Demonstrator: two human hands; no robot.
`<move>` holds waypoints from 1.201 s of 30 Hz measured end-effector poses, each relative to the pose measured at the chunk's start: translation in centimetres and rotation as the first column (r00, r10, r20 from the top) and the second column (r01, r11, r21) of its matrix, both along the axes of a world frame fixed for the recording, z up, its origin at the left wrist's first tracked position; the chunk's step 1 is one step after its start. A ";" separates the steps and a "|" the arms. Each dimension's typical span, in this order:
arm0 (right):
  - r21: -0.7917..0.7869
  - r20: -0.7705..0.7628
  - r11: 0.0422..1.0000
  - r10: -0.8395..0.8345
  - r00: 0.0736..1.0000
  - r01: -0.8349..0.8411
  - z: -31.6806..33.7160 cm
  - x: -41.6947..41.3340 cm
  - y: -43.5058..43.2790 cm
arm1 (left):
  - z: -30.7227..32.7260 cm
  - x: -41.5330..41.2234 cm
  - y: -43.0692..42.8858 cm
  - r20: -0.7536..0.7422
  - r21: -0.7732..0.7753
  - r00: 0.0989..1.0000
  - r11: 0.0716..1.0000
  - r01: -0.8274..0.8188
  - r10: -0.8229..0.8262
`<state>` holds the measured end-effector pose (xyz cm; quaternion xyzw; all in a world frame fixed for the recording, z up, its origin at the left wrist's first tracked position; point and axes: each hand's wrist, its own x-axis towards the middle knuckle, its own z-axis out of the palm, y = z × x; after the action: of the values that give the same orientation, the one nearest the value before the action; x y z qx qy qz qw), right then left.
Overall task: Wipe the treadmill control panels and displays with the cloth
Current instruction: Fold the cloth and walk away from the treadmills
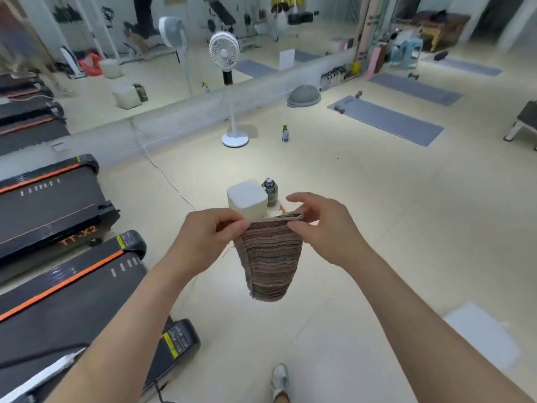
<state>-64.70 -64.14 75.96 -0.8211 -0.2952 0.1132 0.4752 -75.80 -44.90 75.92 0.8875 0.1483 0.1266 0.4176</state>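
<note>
A striped brown and pink cloth [270, 257] hangs folded in front of me, above the floor. My left hand [209, 237] pinches its upper left corner. My right hand [322, 225] pinches the upper right edge between thumb and fingers. Black treadmills with orange stripes lie along the left: the nearest treadmill [72, 292] runs to the bottom left corner, a second treadmill [49, 205] marked TT-X2 sits beyond it. No control panel or display is in view.
A white cube [247, 197] and a dark bottle [270, 189] stand on the floor just past the cloth. A white standing fan [225, 53] and a spray bottle [285, 133] are farther off. Grey mats [386, 119] lie at the right. A mirror wall runs along the back.
</note>
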 end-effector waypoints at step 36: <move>-0.092 -0.352 0.978 0.142 0.925 -0.186 -41.0 83.5 58.3 | -41.1 79.9 49.8 -0.201 -0.119 0.756 0.750 -0.650 0.623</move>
<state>18.79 -5.89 34.92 -0.7890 -0.2678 0.3123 0.4564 4.14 4.94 34.84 0.7483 0.4838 0.1813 0.4160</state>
